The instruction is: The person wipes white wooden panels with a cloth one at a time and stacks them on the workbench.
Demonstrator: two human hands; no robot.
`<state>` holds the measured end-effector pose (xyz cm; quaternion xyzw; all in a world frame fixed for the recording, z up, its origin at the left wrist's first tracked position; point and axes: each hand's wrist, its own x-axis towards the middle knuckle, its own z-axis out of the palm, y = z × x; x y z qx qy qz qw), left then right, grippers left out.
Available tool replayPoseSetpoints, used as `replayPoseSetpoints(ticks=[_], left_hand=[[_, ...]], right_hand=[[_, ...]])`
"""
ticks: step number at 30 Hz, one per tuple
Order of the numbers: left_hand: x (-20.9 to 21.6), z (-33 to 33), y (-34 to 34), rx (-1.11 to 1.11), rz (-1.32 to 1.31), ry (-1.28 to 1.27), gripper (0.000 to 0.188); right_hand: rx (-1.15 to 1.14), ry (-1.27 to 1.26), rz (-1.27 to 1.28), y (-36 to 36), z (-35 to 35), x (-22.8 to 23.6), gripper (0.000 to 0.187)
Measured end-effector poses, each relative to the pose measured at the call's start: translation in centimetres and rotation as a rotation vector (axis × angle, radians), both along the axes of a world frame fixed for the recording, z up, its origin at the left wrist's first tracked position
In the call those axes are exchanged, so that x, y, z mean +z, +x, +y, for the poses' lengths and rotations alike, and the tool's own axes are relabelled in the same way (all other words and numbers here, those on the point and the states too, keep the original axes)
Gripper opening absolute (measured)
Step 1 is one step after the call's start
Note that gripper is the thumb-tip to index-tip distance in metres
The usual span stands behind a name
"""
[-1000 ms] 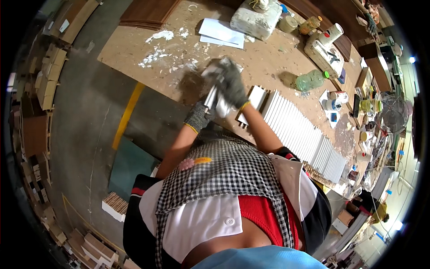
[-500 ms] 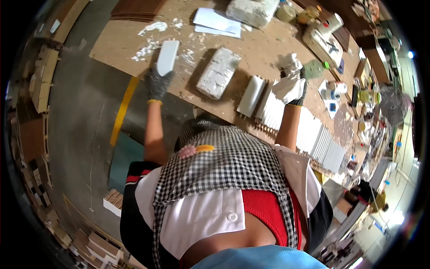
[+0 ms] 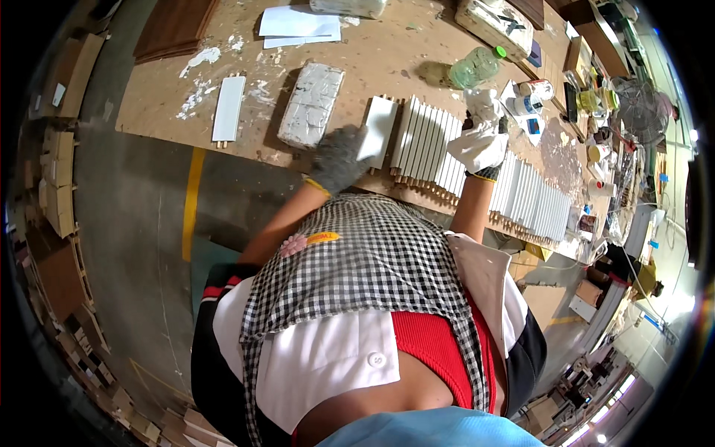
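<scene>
My left hand (image 3: 339,158), in a dark grey glove with a yellow cuff, is at the left edge of a flat white slat (image 3: 381,128). Motion smears its fingers, so their grip cannot be made out. That slat lies at the left end of a long row of white slats (image 3: 426,145) standing on edge, with wooden pegs at their ends. My gloved right hand (image 3: 497,141) is closed on a crumpled white cloth (image 3: 480,145), over the row. Another white slat (image 3: 229,109) with pegs lies flat at the table's left. Between them sits a white-smeared block (image 3: 313,104).
The paint-spotted table (image 3: 167,104) holds white paper sheets (image 3: 298,28), brown boards (image 3: 175,28) and a green-capped bottle (image 3: 477,67). Jars and tins (image 3: 532,97) crowd the right side. A yellow line (image 3: 194,201) marks the floor at left.
My left hand has let go of the white slat, which now lies on the table, and has moved right to the flat slat by the row. My right hand still holds the cloth.
</scene>
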<state>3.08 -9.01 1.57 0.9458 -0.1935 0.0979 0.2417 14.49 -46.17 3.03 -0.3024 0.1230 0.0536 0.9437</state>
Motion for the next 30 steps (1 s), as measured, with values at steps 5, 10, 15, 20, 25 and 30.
replayPoseSetpoints(ticks=[5,10,15,20,25,30], left_hand=[[-4.9,-3.9,0.1,0.123,0.175,0.532,0.061],[-1.0,-4.6,1.2,0.254,0.425,0.613,0.061],[1.4,-1.4,1.5,0.294,0.390,0.163,0.088],[1.6,6.2,-0.7,0.386,0.468,-0.688,0.074],[3.0,9.3,-1.4,0.557,-0.118,-0.291,0.084],[1.2,8.5,-2.8,0.525,-0.192,-0.320,0.083]], right_hand=[[-0.053,-0.168,-0.033,0.0,4.3,2.6,0.040],[0.085,0.001,-0.082,0.5,4.5,0.9,0.042],[0.022,-0.050,-0.033,0.8,4.8,1.0,0.046],[0.069,-0.649,-0.249,1.7,7.1,2.5,0.042],[0.273,-0.651,-0.476,2.5,14.4,4.6,0.052],[0.454,-1.096,-0.487,-1.3,28.1,7.8,0.037]])
